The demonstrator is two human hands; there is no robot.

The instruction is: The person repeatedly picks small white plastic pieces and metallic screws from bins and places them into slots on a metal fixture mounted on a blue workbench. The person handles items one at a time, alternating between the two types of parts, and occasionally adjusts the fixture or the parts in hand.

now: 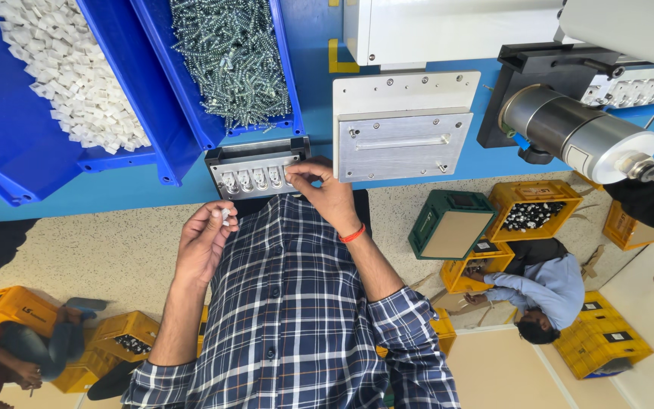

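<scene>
My right hand (325, 189) pinches a small part at the metal fixture (255, 170) on the blue desk (312, 45). My left hand (204, 241) holds a small white piece (225, 215). Beyond sit bins of screws (228, 57) and white plastic parts (70, 72).

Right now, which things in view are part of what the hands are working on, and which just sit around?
In use:
- right hand, fingers at the small metal fixture tray with a row of small parts
- left hand, pinching a small white piece

Lying about:
- blue bin of white pieces
- blue bin of screws
- metal plate
- yellow crates on the floor
</scene>
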